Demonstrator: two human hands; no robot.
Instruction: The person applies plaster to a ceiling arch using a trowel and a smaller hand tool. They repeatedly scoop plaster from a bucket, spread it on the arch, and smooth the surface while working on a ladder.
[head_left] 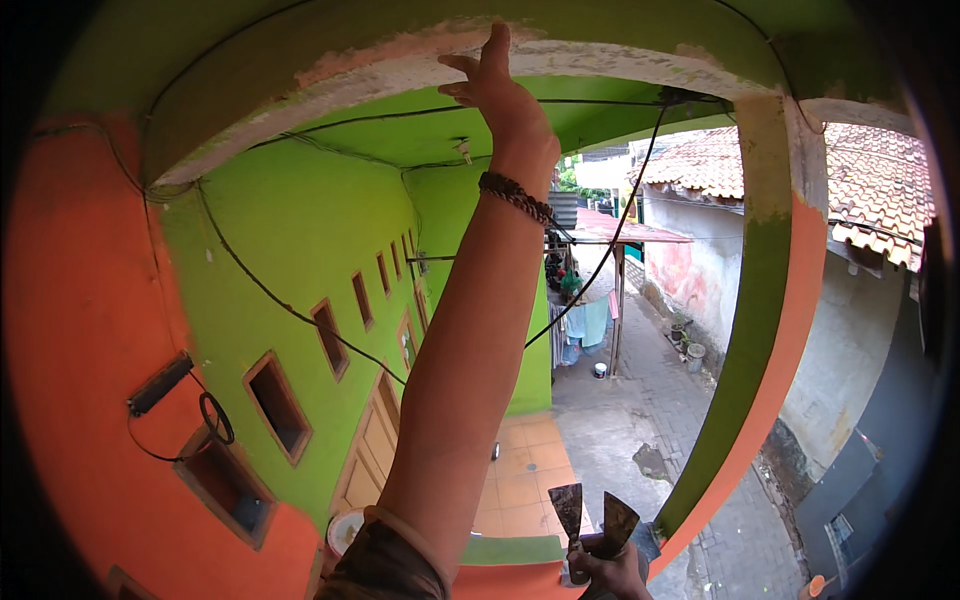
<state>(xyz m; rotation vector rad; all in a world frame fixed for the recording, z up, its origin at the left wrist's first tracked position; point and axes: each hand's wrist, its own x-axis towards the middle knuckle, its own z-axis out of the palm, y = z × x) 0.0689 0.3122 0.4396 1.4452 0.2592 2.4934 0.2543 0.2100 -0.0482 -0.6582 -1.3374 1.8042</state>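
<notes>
My left hand (500, 95) is raised high on an outstretched arm, a dark braided bracelet round its wrist. The hand is open, its fingers apart, in front of the overhead beam (400, 75), whose paint is worn to patches of orange and bare grey. Whether the fingertips touch the beam, I cannot tell. Low in the view, my right hand (610, 572) is closed round two putty knives, held together. The left putty knife (567, 512) and the right putty knife (619, 518) point upward with dark, stained blades fanned apart. Their handles are mostly hidden in my fingers.
Black cables (270, 290) sag across the space. A green and orange pillar (765, 330) stands at right, beside a paved alley (650, 430). A lamp-like fixture (160, 384) juts from the orange wall. Below lie a tiled floor (525, 460) and a white bucket (346, 530).
</notes>
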